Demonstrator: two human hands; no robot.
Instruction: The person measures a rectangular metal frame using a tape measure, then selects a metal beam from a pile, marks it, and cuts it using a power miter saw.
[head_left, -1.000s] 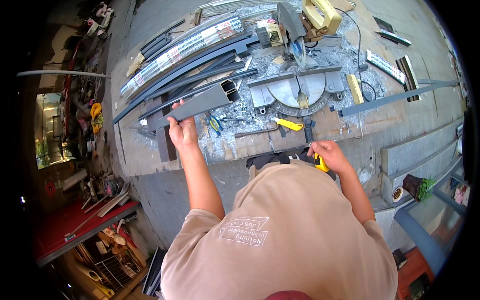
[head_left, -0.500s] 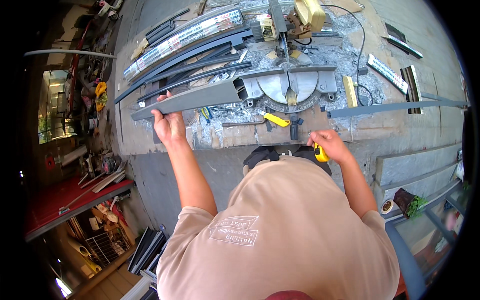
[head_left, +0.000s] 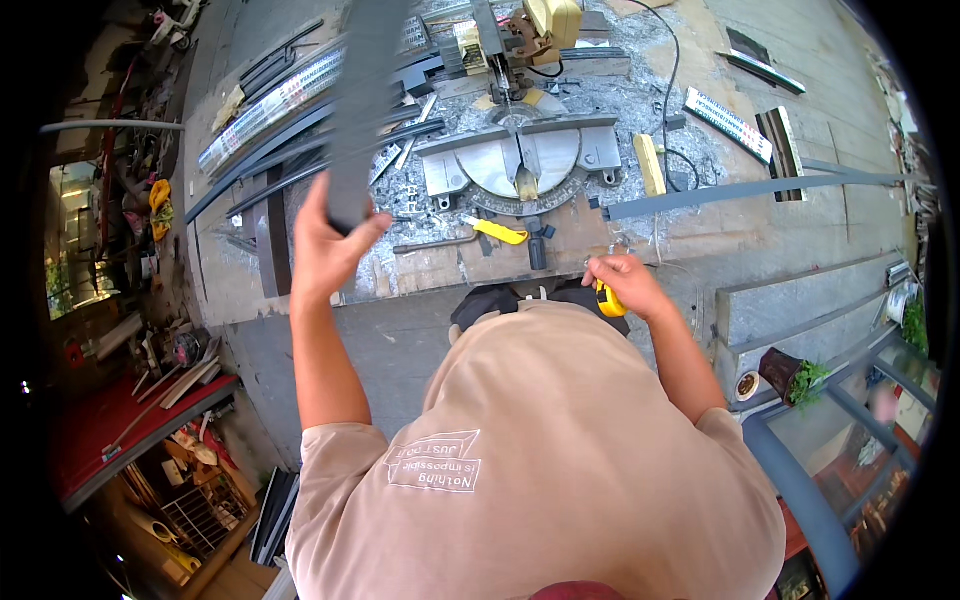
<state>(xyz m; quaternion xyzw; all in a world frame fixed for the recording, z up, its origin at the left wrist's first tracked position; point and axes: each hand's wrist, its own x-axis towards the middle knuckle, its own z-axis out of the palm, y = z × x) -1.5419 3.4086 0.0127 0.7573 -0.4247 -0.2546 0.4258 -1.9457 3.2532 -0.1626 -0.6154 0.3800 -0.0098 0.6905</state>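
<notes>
Left hand (head_left: 328,248) clamped on grey profile (head_left: 368,95) near end, left of miter saw (head_left: 515,165), likely held up to clear wrapped stock (head_left: 272,112); blur hides exact grip. Right hand (head_left: 634,284) closed round yellow tape measure (head_left: 610,300).

Profile (head_left: 368,110): we see plain grey, darker at the lower end.
Tape (head_left: 608,300): we see yellow with dark marks.
Knife (head_left: 500,231): we see yellow.
Saw base (head_left: 485,165): silver-grey to us.
Saw handle (head_left: 562,20): we see pale yellow.
Bars (head_left: 272,112): we see white with bluish print.
Shirt (head_left: 580,430): we see tan, printed in white.
</notes>
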